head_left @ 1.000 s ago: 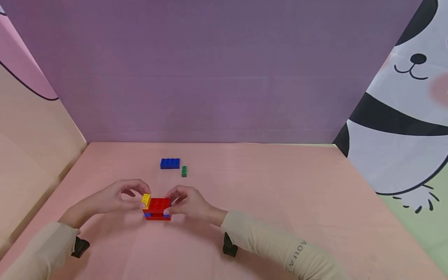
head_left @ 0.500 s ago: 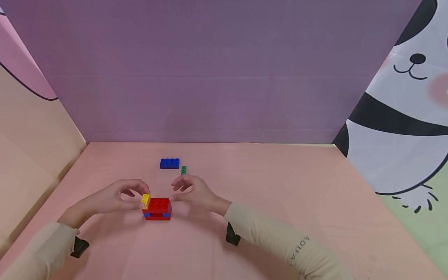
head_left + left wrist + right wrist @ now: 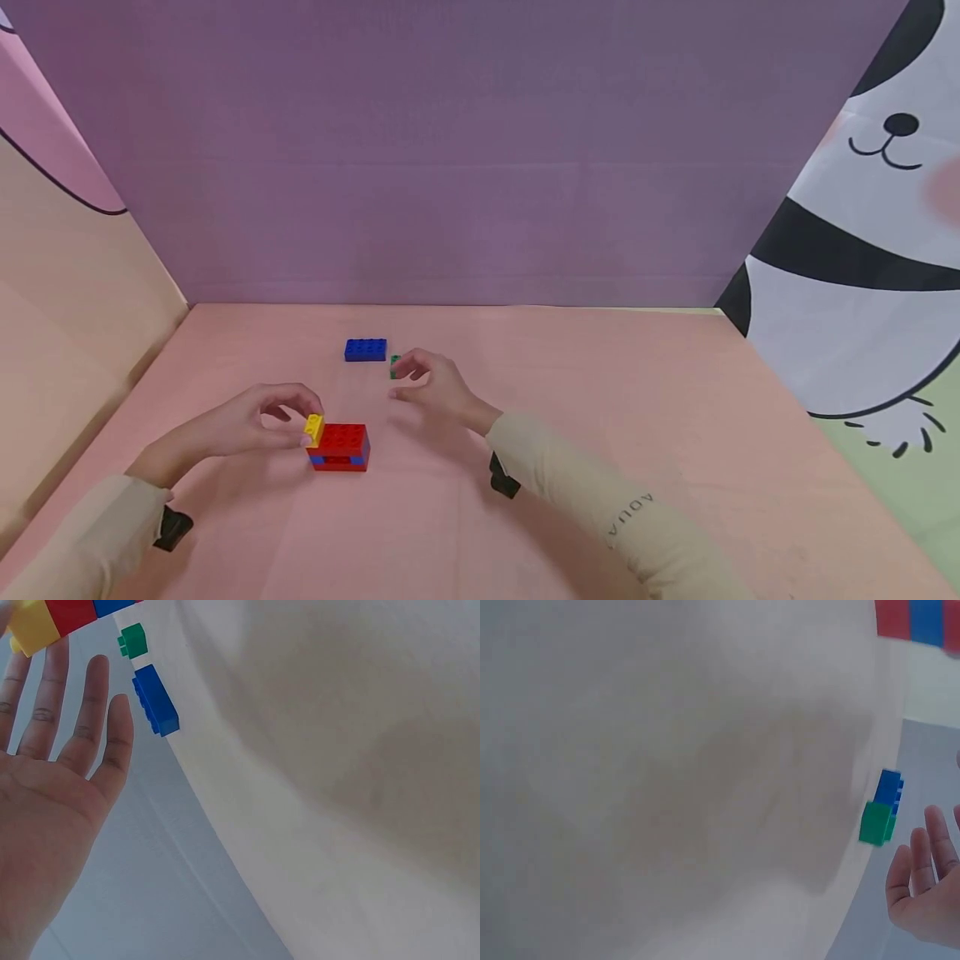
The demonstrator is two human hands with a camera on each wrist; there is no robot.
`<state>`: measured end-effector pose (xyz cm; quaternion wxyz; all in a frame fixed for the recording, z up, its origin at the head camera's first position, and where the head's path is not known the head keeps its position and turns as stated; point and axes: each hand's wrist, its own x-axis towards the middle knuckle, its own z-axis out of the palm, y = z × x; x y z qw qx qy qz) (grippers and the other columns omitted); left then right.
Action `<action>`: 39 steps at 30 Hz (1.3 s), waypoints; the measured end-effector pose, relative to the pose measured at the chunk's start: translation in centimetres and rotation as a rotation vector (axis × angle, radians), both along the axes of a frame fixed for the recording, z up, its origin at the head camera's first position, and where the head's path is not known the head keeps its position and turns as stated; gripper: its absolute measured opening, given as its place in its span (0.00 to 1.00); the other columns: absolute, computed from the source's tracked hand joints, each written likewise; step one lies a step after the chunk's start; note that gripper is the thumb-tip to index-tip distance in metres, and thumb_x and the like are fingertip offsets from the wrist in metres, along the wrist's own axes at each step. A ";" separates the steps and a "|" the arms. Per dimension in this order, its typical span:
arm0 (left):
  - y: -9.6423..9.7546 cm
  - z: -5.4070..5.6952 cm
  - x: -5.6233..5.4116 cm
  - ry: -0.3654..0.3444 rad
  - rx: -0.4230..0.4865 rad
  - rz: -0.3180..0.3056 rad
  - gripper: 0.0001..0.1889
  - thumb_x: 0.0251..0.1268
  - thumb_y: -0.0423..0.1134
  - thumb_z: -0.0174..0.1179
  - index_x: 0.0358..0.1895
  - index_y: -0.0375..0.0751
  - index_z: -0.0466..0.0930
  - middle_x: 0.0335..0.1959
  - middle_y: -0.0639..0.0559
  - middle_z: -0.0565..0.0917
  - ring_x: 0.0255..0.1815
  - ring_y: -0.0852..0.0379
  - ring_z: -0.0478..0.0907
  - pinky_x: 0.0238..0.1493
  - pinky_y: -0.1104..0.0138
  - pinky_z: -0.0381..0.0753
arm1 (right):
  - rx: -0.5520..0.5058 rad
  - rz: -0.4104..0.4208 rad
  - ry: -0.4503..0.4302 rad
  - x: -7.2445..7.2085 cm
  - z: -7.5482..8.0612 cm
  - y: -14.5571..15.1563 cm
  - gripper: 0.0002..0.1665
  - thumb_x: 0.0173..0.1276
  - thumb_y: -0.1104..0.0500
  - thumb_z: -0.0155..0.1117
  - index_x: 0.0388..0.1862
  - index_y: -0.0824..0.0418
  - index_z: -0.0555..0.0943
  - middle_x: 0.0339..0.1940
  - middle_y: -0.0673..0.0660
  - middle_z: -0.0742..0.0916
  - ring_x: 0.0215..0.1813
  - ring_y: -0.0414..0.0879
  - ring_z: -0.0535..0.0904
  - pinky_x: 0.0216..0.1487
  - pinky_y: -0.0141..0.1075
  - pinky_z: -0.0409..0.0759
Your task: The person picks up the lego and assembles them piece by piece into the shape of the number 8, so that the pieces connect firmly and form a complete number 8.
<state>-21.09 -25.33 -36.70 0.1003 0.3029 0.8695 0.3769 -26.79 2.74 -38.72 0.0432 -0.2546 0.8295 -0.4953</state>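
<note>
purple wall [image 3: 465, 150]: stands tall at the back and reaches up out of the top of the head view.
worktop [image 3: 600, 392]: pink and flat, with all the bricks and the hands on it or over it.
panda picture [image 3: 840, 258]: big, black and white, on the right side, with a little smile.
right sleeve [image 3: 581, 492]: long and cream, with dark letters on it.
left sleeve [image 3: 97, 533]: cream too, at the bottom left corner.
left hand [image 3: 255, 423]: its grip pinches the yellow brick [image 3: 314, 430] with thumb and finger; the other fingers are nearly straight.
right hand [image 3: 437, 389]: its grip is loose, thumb and fingers apart, holding nothing; it is over by the green brick [image 3: 874, 823].
brick stack [image 3: 343, 446]: sits near the left hand, red on top, blue bits in the middle, red at the bottom.
blue brick [image 3: 365, 350]: lies flat, farther back than the stack, bumps up.
yellow brick: at the left end of the stack's top.
green brick: tiny, just beside the blue brick, partly hidden by fingers in the head view.
</note>
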 end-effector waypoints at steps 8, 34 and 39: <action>0.0 0.0 0.0 0.010 -0.002 0.000 0.15 0.52 0.41 0.65 0.44 0.52 0.74 0.43 0.57 0.79 0.45 0.65 0.75 0.45 0.66 0.77 | 0.054 -0.041 0.012 -1.4 -0.5 0.3 0.21 0.55 0.61 0.68 0.49 0.63 0.76 0.48 0.61 0.82 0.49 0.54 0.76 0.49 0.38 0.77; 0.0 0.1 0.0 0.002 -0.010 0.000 0.16 0.53 0.42 0.64 0.45 0.46 0.75 0.42 0.58 0.79 0.45 0.65 0.75 0.45 0.65 0.76 | 0.250 -0.055 0.014 -5.2 -1.9 -0.6 0.23 0.55 0.65 0.67 0.50 0.62 0.74 0.47 0.59 0.80 0.48 0.49 0.77 0.52 0.37 0.76; 0.1 0.2 0.0 -0.009 -0.006 -0.001 0.16 0.53 0.42 0.64 0.45 0.46 0.75 0.42 0.57 0.79 0.45 0.64 0.75 0.46 0.63 0.76 | 0.254 -0.044 -0.007 -5.3 -1.8 -0.9 0.23 0.55 0.64 0.67 0.51 0.61 0.74 0.47 0.57 0.80 0.49 0.48 0.77 0.52 0.36 0.77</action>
